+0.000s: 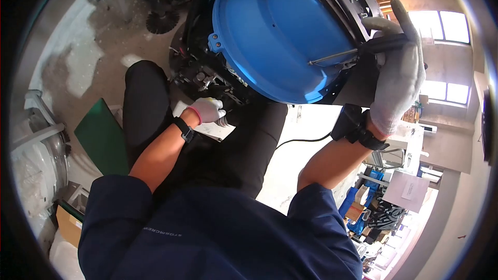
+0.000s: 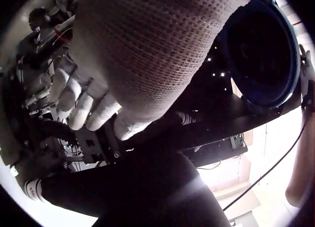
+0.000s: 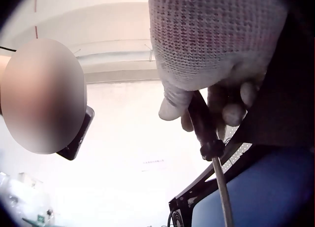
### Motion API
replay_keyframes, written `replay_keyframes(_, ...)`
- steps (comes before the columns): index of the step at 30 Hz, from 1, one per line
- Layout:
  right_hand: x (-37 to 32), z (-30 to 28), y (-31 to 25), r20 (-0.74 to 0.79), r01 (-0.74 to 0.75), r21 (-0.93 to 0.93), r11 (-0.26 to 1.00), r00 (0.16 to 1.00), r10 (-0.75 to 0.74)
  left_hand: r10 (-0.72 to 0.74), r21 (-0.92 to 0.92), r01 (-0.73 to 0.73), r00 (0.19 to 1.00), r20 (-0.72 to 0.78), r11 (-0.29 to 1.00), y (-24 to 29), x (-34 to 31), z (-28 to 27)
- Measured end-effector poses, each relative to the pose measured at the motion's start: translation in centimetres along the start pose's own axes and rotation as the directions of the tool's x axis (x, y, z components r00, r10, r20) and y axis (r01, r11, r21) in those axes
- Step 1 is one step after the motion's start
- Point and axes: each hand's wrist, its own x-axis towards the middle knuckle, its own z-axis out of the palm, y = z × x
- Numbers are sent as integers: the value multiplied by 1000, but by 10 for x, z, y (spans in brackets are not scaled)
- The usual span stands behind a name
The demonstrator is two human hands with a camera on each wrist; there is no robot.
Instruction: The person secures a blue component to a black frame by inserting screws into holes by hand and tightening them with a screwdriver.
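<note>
My gloved right hand [image 1: 398,80] holds a screwdriver [image 1: 384,44] by its dark handle, the metal shaft lying across a blue rounded tank [image 1: 280,31]. In the right wrist view the thumb and fingers of the right hand [image 3: 216,64] are round the handle [image 3: 203,121], and the shaft [image 3: 222,187] points down. My gloved left hand [image 1: 207,110] is low beside the black machine frame under the tank. The left wrist view shows the left hand's [image 2: 142,54] fingers bent near metal brackets [image 2: 91,145]; whether they grip anything cannot be told.
A round brush [image 1: 162,21] lies on the floor at the upper left. A green board [image 1: 102,137] stands left of my legs. A black cable [image 1: 306,140] runs to the right wrist. Boxes and shelved goods [image 1: 358,211] are at the lower right.
</note>
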Motion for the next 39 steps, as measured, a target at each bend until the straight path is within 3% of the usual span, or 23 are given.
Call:
replay_keyframes(2, 2, -2, 9, 61, -11, 309, 951, 998, -8, -10, 85, 9, 1000, 8, 996, -1, 2, 6)
replay_keyframes(4, 3, -5, 11, 92, 6, 350, 937, 995, -41, 8, -22, -9, 999, -34, 1000, -3, 4, 7)
replay_keyframes(8, -5, -3, 1, 40, -18, 158, 987, 999, 12, -19, 97, 19, 1000, 0, 995, 0, 1, 1)
replay_keyframes(10, -5, -2, 1, 20, -19, 108, 994, 1000, 17, -11, 52, 13, 999, -40, 999, -1, 3, 4)
replay_keyframes(12, -8, 0, 5, -98, -11, -59, 998, 995, 5, -3, -5, 3, 1000, -12, 1000, -1, 1, 3)
replay_keyframes(16, -8, -1, 2, -85, -72, 80, 994, 993, 79, -14, 41, 15, 999, -37, 999, -4, 5, 4)
replay_keyframes(20, -5, 2, -3, -69, -82, 50, 995, 994, 85, 0, 12, 0, 999, -45, 1000, -1, 5, 4)
replay_keyframes(23, -2, 7, 0, -84, 21, 44, 999, 996, -17, 1, 11, -1, 1000, -31, 1000, -2, 5, 6)
replay_keyframes(27, -2, 5, 0, -92, 28, -25, 999, 995, -30, -13, 50, 16, 999, -45, 999, -3, 8, 8)
replay_keyframes(29, -1, -3, 3, -5, 21, 178, 984, 1000, -20, -1, -2, 1, 999, -38, 1000, -2, 7, 8)
replay_keyframes(31, 0, -3, 5, -12, 33, 184, 982, 999, -31, 12, -55, -13, 999, -29, 998, -2, 7, 6)
replay_keyframes(32, 0, -3, 5, -13, 45, 191, 981, 999, -43, -7, 7, 7, 999, -33, 1000, -1, 5, 3)
replay_keyframes(34, -1, -3, 4, -11, 52, 154, 987, 999, -51, -28, 66, 30, 999, -36, 997, 0, 3, 5)
replay_keyframes(37, -5, -1, 4, -56, 51, 60, 997, 997, -48, 8, -15, -8, 1000, -12, 1000, -3, 5, 6)
replay_keyframes(39, -8, -2, 5, -93, 33, 5, 999, 995, -32, -17, 63, 20, 999, -47, 998, 2, 3, 1)
